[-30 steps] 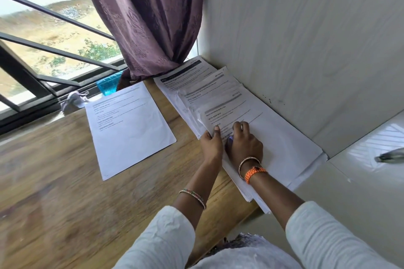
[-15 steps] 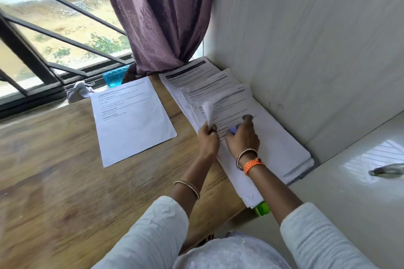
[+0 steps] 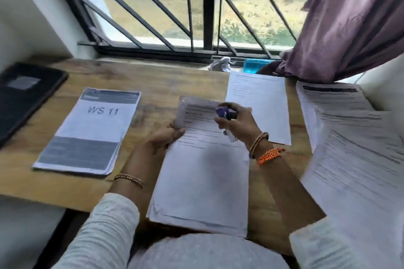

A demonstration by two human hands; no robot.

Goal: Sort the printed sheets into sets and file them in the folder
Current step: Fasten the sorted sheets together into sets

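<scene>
While left hand (image 3: 168,137) pinches the top left corner of the sheet set (image 3: 203,172), thumb over the folded-up corner, right hand (image 3: 237,123) curled round a small purple stapler (image 3: 223,113) just above the set's upper edge. Set lying on the table (image 3: 153,85) directly before the body, near edge overhanging. Judged step: stapling this set. Square all sheet edges first; flatten the lifted corner; seat stapler mouth fully over the corner, clear of the printed lines; press once, firmly. Risk: sheets fanning under a loose pinch. Finished "WS 11" set (image 3: 89,131) to the left, unsorted stack (image 3: 349,137) at right, single sheet (image 3: 260,102) behind. Dark folder (image 3: 24,96), apparently, far left.
</scene>
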